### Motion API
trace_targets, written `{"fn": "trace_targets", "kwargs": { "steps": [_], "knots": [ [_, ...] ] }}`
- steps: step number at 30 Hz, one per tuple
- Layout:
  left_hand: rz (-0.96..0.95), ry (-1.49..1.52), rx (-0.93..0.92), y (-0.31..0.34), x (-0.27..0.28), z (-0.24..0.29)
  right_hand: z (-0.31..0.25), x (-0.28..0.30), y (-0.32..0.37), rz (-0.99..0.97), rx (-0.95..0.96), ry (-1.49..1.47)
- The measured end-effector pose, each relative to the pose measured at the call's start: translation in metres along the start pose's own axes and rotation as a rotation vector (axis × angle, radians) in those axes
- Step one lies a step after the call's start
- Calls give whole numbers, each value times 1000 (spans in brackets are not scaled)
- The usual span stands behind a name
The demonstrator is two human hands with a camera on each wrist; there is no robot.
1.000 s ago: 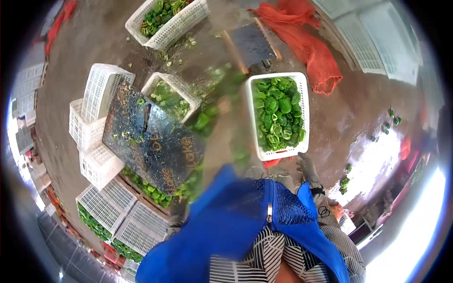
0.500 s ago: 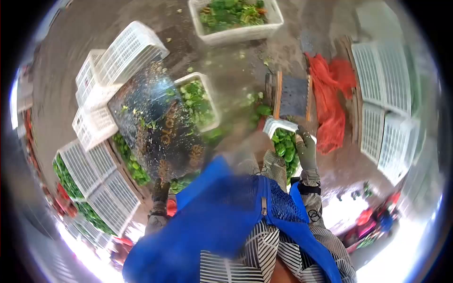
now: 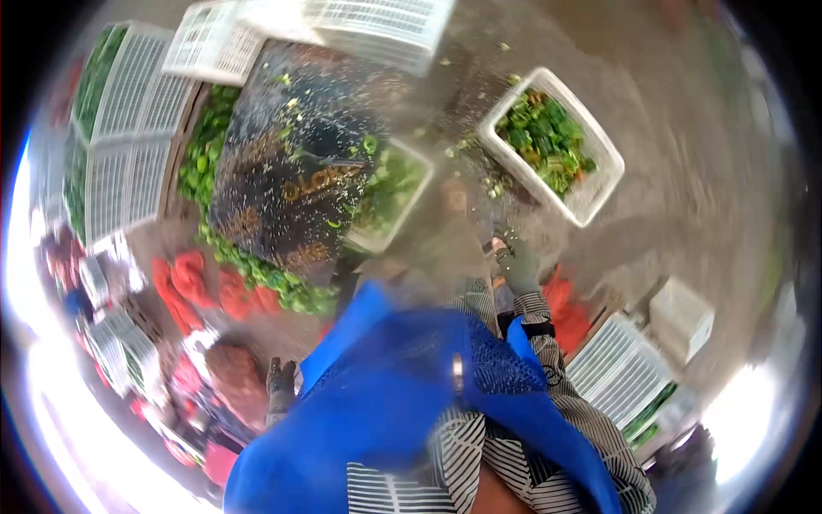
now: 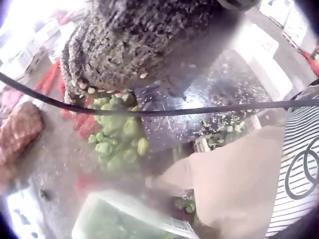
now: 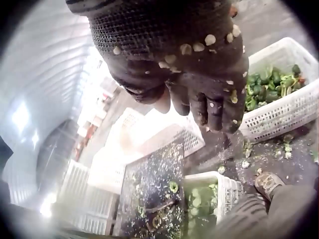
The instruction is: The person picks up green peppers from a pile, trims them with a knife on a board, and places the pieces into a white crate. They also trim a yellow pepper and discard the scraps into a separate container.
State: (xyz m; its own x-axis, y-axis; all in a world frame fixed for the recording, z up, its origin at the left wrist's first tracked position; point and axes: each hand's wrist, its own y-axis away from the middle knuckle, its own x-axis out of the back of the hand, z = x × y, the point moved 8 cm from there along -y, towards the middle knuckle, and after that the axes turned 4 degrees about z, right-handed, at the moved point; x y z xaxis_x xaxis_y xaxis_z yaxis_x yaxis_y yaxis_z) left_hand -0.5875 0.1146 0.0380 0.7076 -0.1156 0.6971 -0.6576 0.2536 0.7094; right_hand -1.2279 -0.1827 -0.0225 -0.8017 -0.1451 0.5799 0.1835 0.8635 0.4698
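Note:
My left hand [image 3: 281, 383], in a grey glove, hangs low at the left of the blue apron [image 3: 377, 377]. Several pale seeds stick to that glove [image 4: 139, 50] in the left wrist view, and nothing shows in its grasp. On the other side, my right hand [image 3: 519, 265] hangs in front of the striped trousers. The right wrist view gives its dark, seed-flecked glove [image 5: 189, 64] with fingers loosely bent and holding nothing. Nearest the left hand, a blurred white crate [image 4: 94, 211] with green contents sits low in the left wrist view.
A seed-strewn black board [image 3: 291, 146] lies at left, with green peppers [image 3: 201, 158] along its edge. Beside it is a small crate [image 3: 411, 201] of cut green pieces. A larger crate [image 3: 604, 184] of green scraps stands ahead right. White crates [image 3: 377, 26] are at the far side.
The view has swung left, so the board and scrap crate appear farther right. My right hand has come off the pepper crate's rim, and that crate has left the head view.

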Motion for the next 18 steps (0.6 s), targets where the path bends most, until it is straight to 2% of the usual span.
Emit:
{"fn": "trace_targets", "kwargs": {
  "steps": [1, 3, 4, 6, 7, 9, 12, 13, 14, 15, 18],
  "knots": [
    [17, 30, 64, 23, -11, -11, -12, -1, -25, -69, -152, -200],
    [33, -95, 61, 69, -36, -13, -75, 6, -58, -204, 1, -70],
    [24, -127, 73, 87, -52, -9, -68, -1, -75, -244, 2, -57],
    [10, -167, 90, 109, -79, 3, -74, -4, -102, -188, 385, 95],
    [0, -179, 95, 117, -89, 11, -81, -6, -115, -227, 398, 112],
    [20, -167, 67, 122, -105, 35, -87, -21, -131, -442, 276, 80],
    [118, 21, -140, 114, -130, 89, -76, -39, -145, -584, 208, 300],
    [136, 154, -139, 112, -136, 117, -113, -40, -137, -625, 201, 321],
    [158, 283, -141, 112, -138, 157, -119, -46, -138, -655, 207, 341],
    [92, 250, -58, 109, -140, 202, -122, -54, -139, -687, 234, 346],
    [99, 225, -329, 76, -190, 242, -128, -86, -150, -733, 282, 290]
  ]
}}
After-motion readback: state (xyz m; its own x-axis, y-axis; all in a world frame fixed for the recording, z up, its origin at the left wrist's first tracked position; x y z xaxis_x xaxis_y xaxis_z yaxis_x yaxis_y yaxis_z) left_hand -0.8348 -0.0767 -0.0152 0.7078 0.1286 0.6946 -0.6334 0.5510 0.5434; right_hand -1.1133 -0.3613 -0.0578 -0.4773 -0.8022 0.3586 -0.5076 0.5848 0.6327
